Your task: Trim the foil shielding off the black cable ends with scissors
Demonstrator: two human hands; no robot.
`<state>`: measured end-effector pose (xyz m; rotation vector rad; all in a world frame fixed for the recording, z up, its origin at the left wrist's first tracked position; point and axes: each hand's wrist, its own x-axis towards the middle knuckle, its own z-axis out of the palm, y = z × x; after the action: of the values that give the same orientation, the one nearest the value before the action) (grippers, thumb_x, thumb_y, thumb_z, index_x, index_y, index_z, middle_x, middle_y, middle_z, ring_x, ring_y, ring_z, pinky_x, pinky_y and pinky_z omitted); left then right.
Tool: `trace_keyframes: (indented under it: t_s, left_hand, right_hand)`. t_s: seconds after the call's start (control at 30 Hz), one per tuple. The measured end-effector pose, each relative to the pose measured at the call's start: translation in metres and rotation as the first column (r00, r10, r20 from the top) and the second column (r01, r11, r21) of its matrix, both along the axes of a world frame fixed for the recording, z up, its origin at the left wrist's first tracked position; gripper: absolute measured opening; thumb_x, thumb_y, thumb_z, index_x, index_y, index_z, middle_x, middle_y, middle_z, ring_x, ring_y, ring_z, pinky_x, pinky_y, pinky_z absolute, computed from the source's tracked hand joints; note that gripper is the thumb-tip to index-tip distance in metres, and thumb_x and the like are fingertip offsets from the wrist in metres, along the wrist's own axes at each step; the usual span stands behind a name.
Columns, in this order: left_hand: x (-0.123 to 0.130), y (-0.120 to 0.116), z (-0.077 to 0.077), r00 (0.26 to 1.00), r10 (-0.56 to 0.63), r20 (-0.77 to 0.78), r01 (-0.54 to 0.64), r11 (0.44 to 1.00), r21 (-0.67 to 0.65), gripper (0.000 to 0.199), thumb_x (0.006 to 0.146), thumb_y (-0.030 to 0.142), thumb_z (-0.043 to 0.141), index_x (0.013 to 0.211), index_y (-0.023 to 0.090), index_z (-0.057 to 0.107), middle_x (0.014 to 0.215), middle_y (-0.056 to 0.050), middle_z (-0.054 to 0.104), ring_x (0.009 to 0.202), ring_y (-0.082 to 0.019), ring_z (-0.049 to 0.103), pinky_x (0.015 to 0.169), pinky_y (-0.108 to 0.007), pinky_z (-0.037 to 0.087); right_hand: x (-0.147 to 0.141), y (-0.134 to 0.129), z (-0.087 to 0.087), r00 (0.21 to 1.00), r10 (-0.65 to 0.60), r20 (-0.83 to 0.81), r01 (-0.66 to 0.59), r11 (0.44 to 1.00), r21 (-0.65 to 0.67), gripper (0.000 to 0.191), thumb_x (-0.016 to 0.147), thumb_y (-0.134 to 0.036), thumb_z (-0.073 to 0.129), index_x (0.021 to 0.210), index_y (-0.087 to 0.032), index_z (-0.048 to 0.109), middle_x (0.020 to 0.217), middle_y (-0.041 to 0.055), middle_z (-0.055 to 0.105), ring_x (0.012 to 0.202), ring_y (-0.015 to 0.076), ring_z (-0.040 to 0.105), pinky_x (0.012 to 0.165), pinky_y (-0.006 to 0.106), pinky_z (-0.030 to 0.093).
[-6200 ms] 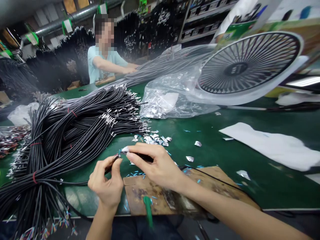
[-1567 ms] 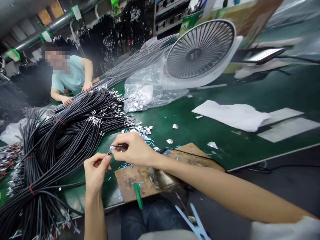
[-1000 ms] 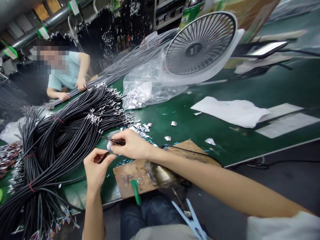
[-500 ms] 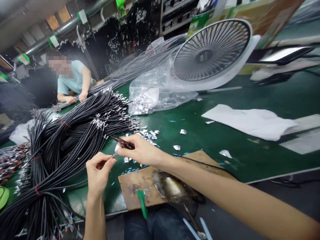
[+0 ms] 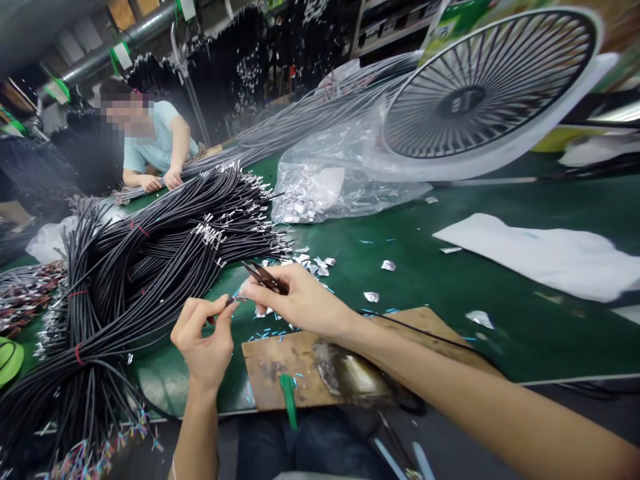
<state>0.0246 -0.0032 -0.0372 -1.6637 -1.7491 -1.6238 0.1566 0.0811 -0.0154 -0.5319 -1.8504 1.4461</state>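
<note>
My left hand [image 5: 205, 333] pinches the end of a black cable [image 5: 231, 301] between thumb and fingers. Thin wires stick out of that end toward my right hand [image 5: 295, 293], whose thumb and fingertip meet at them. Dark scissors or snips [image 5: 265, 277] are also held in my right hand, blades pointing up and left. Just beyond both hands lies a big pile of bundled black cables [image 5: 165, 247] with silvery ends. Foil scraps [image 5: 320, 265] and small blue bits [image 5: 270, 333] are scattered around my right hand.
A worn board [image 5: 275, 373] with a green clamp [image 5: 289, 400] sits at the table's near edge. A round fan [image 5: 460, 103], a clear plastic bag [image 5: 350, 180] and white sheets [image 5: 540, 250] lie beyond. Another person in a light blue shirt [image 5: 160, 137] handles grey cables at the far left.
The view has shifted, so the fan appears larger and farther right. My fingertips have come together at the cable end, and the scissors still rest in my right hand.
</note>
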Motion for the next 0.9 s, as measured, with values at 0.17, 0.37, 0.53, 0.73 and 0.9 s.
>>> trace_keyframes:
  t_s: [0.17,0.37,0.53,0.73,0.9]
  left_hand:
    - [-0.005,-0.005,0.0,0.999,0.033,0.009,-0.033,0.998,0.057,0.011,0.072,0.01,0.069,0.075,0.02,0.065,0.069,0.004,0.059,0.062,-0.008,0.053,0.058,-0.02,0.043]
    - [-0.008,-0.007,-0.003,0.998,0.051,-0.038,-0.046,0.992,0.121,0.014,0.072,0.006,0.069,0.077,0.019,0.064,0.066,0.004,0.058,0.058,-0.008,0.05,0.054,-0.022,0.042]
    - [-0.006,-0.009,-0.004,0.991,0.058,-0.123,-0.037,0.985,0.17,0.017,0.072,0.001,0.066,0.08,0.016,0.063,0.067,0.003,0.059,0.058,-0.008,0.053,0.054,-0.021,0.044]
    - [-0.005,-0.009,0.001,0.964,0.098,-0.246,-0.057,0.984,0.166,0.014,0.071,0.0,0.066,0.076,0.013,0.063,0.065,0.001,0.062,0.058,-0.007,0.053,0.055,-0.021,0.043]
    - [-0.004,-0.008,-0.001,0.963,0.103,-0.249,-0.06,0.983,0.175,0.016,0.07,0.0,0.068,0.079,0.013,0.063,0.066,0.002,0.061,0.058,-0.006,0.052,0.055,-0.02,0.042]
  right_hand:
    - [-0.001,-0.003,-0.004,0.992,-0.129,0.016,0.126,0.984,0.125,0.024,0.083,-0.033,0.054,0.096,-0.015,0.061,0.06,-0.0026,0.052,0.051,0.0104,0.042,0.048,0.022,0.033]
    - [-0.001,-0.003,-0.004,0.98,-0.193,0.039,0.168,0.925,0.341,0.018,0.085,-0.023,0.052,0.095,-0.016,0.066,0.084,0.0056,0.065,0.073,0.0165,0.057,0.064,0.027,0.043]
    - [0.001,-0.008,0.003,0.995,-0.09,0.047,0.07,0.946,0.318,0.02,0.084,-0.018,0.051,0.085,-0.014,0.07,0.064,0.0018,0.058,0.059,0.0126,0.051,0.057,0.023,0.039]
    - [0.0,-0.009,0.002,0.999,-0.043,0.014,0.038,0.96,0.278,0.022,0.084,-0.017,0.05,0.079,-0.012,0.071,0.06,0.0003,0.054,0.054,0.0105,0.046,0.052,0.021,0.036]
    - [0.001,-0.008,0.002,0.999,-0.043,0.011,0.038,0.958,0.283,0.022,0.084,-0.016,0.05,0.078,-0.012,0.071,0.06,0.0006,0.055,0.054,0.01,0.046,0.051,0.02,0.036]
